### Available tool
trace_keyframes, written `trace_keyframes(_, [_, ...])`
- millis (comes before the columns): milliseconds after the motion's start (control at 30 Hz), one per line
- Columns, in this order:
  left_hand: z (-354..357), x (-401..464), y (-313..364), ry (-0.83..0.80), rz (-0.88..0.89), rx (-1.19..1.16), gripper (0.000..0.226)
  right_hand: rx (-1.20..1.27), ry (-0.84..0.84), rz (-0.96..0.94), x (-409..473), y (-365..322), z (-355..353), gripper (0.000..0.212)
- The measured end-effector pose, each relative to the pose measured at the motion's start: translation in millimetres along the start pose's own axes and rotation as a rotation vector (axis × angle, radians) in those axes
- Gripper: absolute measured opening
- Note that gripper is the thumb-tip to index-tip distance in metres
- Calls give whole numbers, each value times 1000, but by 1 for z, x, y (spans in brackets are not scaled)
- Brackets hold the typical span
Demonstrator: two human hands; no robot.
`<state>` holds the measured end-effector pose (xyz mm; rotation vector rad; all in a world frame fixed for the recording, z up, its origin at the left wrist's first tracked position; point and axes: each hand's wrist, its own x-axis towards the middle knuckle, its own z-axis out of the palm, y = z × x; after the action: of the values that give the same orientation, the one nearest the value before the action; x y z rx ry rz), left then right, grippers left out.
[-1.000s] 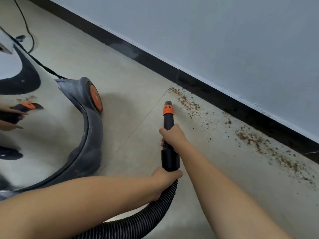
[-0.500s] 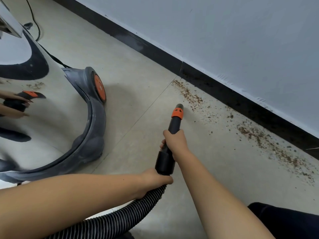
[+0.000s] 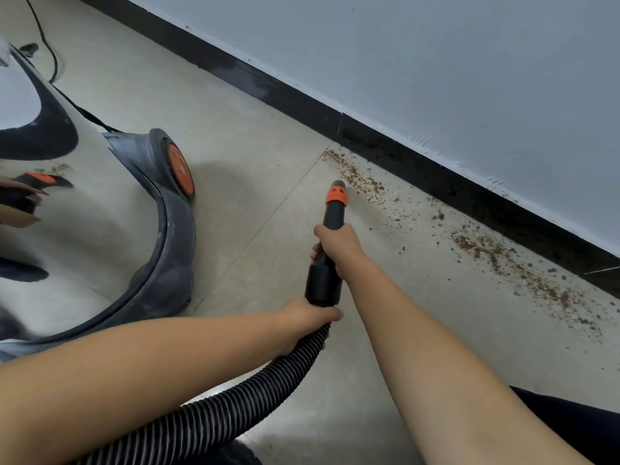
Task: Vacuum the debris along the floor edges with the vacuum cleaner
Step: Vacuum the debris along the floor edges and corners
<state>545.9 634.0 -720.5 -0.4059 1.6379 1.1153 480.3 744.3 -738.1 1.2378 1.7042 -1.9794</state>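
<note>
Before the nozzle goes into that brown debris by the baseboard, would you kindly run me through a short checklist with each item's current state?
1. Right hand grips the nozzle tube: ok.
2. Left hand holds the hose at the cuff: ok.
3. Nozzle tip aimed at the debris: ok, tip sits at the near end of the trail.
4. Debris cleared along the baseboard: not ok, a trail remains to the right.
5. Suction running: cannot tell.
6. Vacuum body clear of the sweep path: ok, it stands to the left.

pale tiled floor meets black skirting under grey wall.
</note>
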Motion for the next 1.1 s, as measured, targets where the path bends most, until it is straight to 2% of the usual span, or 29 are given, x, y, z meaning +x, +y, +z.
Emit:
trace_keyframes(167, [2, 0, 8, -40, 16, 49, 20, 14, -2, 28, 1, -8, -11, 26])
trace_keyframes(400, [15, 0, -1, -138, 8, 170, 18, 111, 176, 34, -6, 20, -41, 23])
trace_keyframes(667, [5, -20, -32, -63, 1, 102, 18, 94, -37, 56, -30, 29, -11, 19])
trace_keyframes(833, [-8, -37, -46, -105, -33, 235, 19, 183, 80, 85, -53, 51, -12, 11])
trace_keyframes(1100, [5, -40, -47, -191, -33, 382, 18, 310, 278, 96, -70, 72, -44, 15])
